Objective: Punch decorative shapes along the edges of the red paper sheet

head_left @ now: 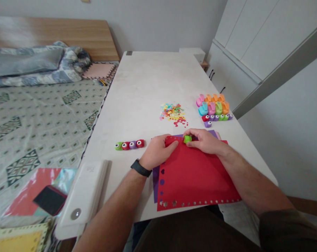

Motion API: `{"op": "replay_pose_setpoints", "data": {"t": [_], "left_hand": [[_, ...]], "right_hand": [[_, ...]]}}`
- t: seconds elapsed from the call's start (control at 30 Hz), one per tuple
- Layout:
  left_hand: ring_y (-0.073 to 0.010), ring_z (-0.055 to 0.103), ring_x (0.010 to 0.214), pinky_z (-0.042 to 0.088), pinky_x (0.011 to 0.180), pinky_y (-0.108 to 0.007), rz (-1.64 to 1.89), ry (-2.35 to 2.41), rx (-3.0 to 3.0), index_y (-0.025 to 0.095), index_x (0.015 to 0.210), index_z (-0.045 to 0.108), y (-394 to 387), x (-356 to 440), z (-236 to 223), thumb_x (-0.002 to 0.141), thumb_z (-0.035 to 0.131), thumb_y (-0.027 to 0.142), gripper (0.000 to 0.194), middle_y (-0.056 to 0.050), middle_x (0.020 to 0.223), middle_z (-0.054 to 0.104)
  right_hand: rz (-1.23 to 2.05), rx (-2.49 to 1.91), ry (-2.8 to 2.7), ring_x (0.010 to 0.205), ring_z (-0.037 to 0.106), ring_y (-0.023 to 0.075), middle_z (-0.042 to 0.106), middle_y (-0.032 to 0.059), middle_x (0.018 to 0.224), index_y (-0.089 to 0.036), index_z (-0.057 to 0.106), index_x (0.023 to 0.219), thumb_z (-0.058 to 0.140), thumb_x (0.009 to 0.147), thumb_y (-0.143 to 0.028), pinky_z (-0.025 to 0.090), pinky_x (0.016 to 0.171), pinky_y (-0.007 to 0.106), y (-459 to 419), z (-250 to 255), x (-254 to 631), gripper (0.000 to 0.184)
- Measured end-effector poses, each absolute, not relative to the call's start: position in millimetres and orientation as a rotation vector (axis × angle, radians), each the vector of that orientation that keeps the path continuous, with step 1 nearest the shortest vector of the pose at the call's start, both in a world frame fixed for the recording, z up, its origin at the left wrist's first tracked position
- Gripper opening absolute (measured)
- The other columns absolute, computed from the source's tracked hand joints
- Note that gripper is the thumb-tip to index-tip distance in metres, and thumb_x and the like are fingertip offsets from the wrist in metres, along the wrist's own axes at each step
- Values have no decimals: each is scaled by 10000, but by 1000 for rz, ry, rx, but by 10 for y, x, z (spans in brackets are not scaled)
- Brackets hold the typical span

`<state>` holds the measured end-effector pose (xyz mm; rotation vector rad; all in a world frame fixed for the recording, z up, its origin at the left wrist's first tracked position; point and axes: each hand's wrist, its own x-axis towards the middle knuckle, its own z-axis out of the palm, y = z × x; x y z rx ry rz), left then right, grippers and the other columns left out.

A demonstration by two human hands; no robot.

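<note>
A red paper sheet (197,178) with punched holes along its edges lies on the white table (148,84), on top of a purple sheet (155,185). My right hand (204,140) is closed on a small green paper punch (187,139) at the red sheet's far edge. My left hand (158,151), a black watch on its wrist, rests curled on the sheet's far left corner, holding it down.
A row of small punches (129,145) lies left of the hands. A pile of punched confetti (173,113) and a cluster of coloured punches (214,108) sit beyond. A white box (85,192) stands at the table's near left. A bed (37,115) runs alongside on the left.
</note>
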<state>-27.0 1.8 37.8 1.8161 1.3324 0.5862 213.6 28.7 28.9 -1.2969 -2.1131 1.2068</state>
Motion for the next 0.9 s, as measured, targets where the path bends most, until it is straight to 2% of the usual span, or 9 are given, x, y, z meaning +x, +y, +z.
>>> {"op": "replay_pose_setpoints", "data": {"t": [0.27,0.9], "left_hand": [[-163,590,640,411,604,-274,587,1315,1832,167,899,711,14,-266,385,941,545,433,316,-22,751,710],[-174,617,663,408,591,-272,591,1319,1795,177,913,702,6,-262,388,944,540,440,310,-27,771,718]], "right_hand": [[1249,-1292,-2112,809,595,174,676,14,899,-195,661,1066,693,824,-257,457,774,305,286,282,2134,252],[1147,-1217,-2174,916,623,197,697,50,1047,-197,644,1158,681,878,-288,485,854,325,265,295,2205,297]]}}
